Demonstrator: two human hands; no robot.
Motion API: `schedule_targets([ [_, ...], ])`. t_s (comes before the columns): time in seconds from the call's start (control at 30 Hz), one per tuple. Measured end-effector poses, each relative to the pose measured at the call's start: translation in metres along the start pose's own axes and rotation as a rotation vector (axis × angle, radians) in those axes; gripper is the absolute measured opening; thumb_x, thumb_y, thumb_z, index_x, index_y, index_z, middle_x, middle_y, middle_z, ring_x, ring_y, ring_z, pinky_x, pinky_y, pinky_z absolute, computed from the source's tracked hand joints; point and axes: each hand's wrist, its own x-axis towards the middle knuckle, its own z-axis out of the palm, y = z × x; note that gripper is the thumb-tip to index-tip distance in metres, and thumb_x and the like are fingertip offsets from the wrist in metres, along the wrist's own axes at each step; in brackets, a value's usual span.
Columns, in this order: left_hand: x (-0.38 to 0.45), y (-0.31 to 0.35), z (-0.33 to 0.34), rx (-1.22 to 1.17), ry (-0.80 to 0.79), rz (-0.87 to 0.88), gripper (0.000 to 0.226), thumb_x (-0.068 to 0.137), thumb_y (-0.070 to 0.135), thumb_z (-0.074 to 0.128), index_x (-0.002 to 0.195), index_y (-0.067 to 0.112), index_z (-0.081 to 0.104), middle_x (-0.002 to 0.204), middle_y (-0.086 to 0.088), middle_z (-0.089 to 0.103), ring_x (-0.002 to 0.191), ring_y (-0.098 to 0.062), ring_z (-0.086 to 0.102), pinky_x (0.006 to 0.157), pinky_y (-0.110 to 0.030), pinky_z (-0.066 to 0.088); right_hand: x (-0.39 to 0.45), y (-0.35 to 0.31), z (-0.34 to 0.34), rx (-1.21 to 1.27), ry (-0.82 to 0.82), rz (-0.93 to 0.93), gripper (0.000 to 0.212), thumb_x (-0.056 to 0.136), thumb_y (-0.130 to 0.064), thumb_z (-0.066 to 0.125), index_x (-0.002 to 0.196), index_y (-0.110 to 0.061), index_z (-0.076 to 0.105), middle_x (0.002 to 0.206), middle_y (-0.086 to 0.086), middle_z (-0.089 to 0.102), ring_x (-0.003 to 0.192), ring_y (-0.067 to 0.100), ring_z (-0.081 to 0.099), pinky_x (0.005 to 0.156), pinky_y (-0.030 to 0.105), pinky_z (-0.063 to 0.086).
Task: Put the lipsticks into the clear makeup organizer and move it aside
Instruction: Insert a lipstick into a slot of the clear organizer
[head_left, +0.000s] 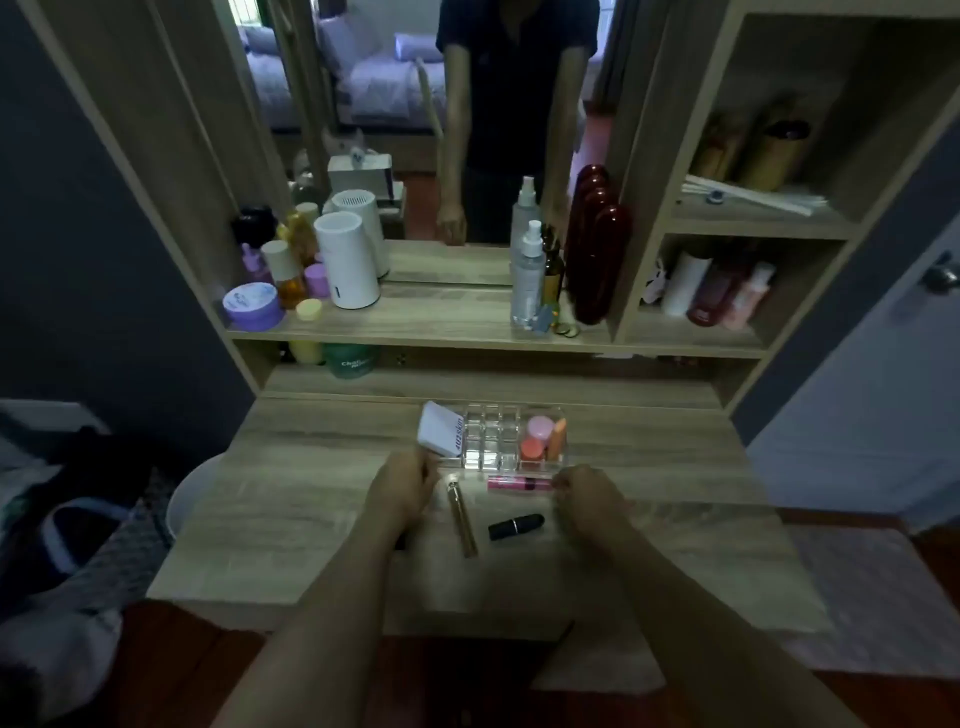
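Observation:
The clear makeup organizer (491, 441) stands mid-desk; its right compartment holds a pink jar and an orange sponge, and a white box (440, 429) leans in its left end. In front of it lie a pink lipstick (519, 484), a gold lipstick (462, 519) and a black lipstick (516, 526). My left hand (402, 488) is curled by the organizer's front left corner, beside the gold tube; I cannot tell whether it holds anything. My right hand (587, 493) has its fingertips closed on the right end of the pink lipstick, which still lies flat.
The wooden desk (311, 519) has a raised shelf behind with a white canister (345, 260), purple jar (253, 306), spray bottles (527, 280) and dark red bottle (597, 260). A mirror stands behind. A small dark object (400, 543) shows under my left wrist. Cubbies with bottles are on the right.

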Motion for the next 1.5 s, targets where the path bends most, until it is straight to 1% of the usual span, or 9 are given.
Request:
schedule_targets([
  [0.4, 0.02, 0.007, 0.039, -0.069, -0.057, -0.177, 0.035, 0.079, 0.027, 0.07, 0.103, 0.003, 0.061, 0.107, -0.016, 0.066, 0.1, -0.03, 0.063, 0.084, -0.038, 0.051, 0.032, -0.008, 0.027, -0.18, -0.016, -0.12, 0.018, 0.092, -0.014, 0.05, 0.105, -0.014, 0.061, 0.106, 0.007, 0.068, 0.096, 0.022, 0.066, 0.085, 0.036, 0.056],
  [0.63, 0.026, 0.006, 0.038, -0.22, -0.082, -0.151, 0.01, 0.074, 0.014, 0.068, 0.075, 0.004, 0.068, 0.089, -0.018, 0.073, 0.088, -0.029, 0.068, 0.069, -0.028, 0.048, 0.037, -0.011, 0.03, -0.176, 0.006, -0.092, 0.018, 0.093, -0.016, 0.048, 0.1, -0.012, 0.063, 0.102, 0.008, 0.068, 0.092, 0.022, 0.066, 0.084, 0.036, 0.056],
  [0.77, 0.03, -0.001, 0.025, -0.387, -0.065, -0.136, 0.015, 0.073, 0.01, 0.072, 0.079, -0.004, 0.071, 0.089, -0.022, 0.073, 0.085, -0.028, 0.069, 0.079, -0.037, 0.058, 0.04, -0.015, 0.026, -0.085, 0.013, -0.121, 0.018, 0.091, -0.024, 0.056, 0.102, -0.012, 0.062, 0.102, 0.006, 0.07, 0.089, 0.02, 0.066, 0.081, 0.033, 0.056],
  [0.87, 0.037, 0.005, 0.009, -0.572, -0.052, -0.103, 0.009, 0.076, 0.006, 0.072, 0.069, 0.007, 0.066, 0.068, -0.009, 0.066, 0.052, 0.002, 0.063, 0.054, -0.015, 0.056, 0.044, -0.022, 0.012, 0.038, -0.089, -0.161, 0.029, 0.088, -0.03, 0.061, 0.106, -0.008, 0.061, 0.103, 0.007, 0.068, 0.091, 0.02, 0.064, 0.075, 0.026, 0.047],
  [0.93, 0.044, 0.014, -0.005, -0.657, -0.008, -0.079, 0.016, 0.079, 0.005, 0.069, 0.067, 0.013, 0.061, 0.059, 0.001, 0.058, 0.041, 0.003, 0.056, 0.04, -0.005, 0.045, 0.047, -0.03, 0.002, 0.077, -0.12, -0.19, 0.012, 0.089, -0.021, 0.062, 0.094, -0.011, 0.064, 0.107, 0.01, 0.067, 0.097, 0.022, 0.063, 0.076, 0.026, 0.046],
  [1.03, 0.06, 0.03, -0.026, -0.758, 0.079, 0.012, 0.009, 0.08, 0.001, 0.065, 0.08, 0.01, 0.062, 0.062, 0.0, 0.056, 0.058, -0.013, 0.056, 0.059, -0.019, 0.052, 0.056, -0.041, -0.016, 0.207, -0.106, -0.227, 0.018, 0.087, -0.013, 0.063, 0.071, -0.02, 0.062, 0.092, 0.005, 0.065, 0.083, 0.018, 0.061, 0.073, 0.028, 0.049],
  [1.13, 0.078, 0.041, -0.037, -0.789, 0.179, 0.089, 0.015, 0.078, 0.0, 0.066, 0.093, 0.005, 0.063, 0.069, 0.002, 0.059, 0.065, -0.009, 0.057, 0.063, -0.017, 0.053, 0.07, -0.051, -0.034, 0.249, 0.0, -0.228, 0.009, 0.085, -0.012, 0.065, 0.089, -0.01, 0.073, 0.078, -0.004, 0.062, 0.072, 0.012, 0.055, 0.065, 0.026, 0.043],
  [1.3, 0.096, 0.048, -0.034, -0.705, 0.262, 0.184, 0.017, 0.075, 0.001, 0.069, 0.088, 0.009, 0.061, 0.072, 0.002, 0.061, 0.067, -0.011, 0.058, 0.066, -0.019, 0.05, 0.088, -0.066, -0.045, 0.27, 0.181, -0.179, 0.018, 0.085, -0.007, 0.061, 0.099, -0.01, 0.072, 0.103, 0.012, 0.071, 0.098, 0.026, 0.064, 0.082, 0.031, 0.048],
  [1.5, 0.103, 0.047, -0.021, -0.68, 0.248, 0.214, 0.019, 0.077, -0.001, 0.066, 0.086, 0.012, 0.056, 0.079, -0.007, 0.062, 0.073, -0.017, 0.06, 0.066, -0.022, 0.051, 0.102, -0.077, -0.039, 0.189, 0.193, -0.191, 0.024, 0.09, -0.007, 0.055, 0.109, -0.012, 0.07, 0.108, 0.013, 0.065, 0.103, 0.028, 0.06, 0.087, 0.037, 0.049],
])
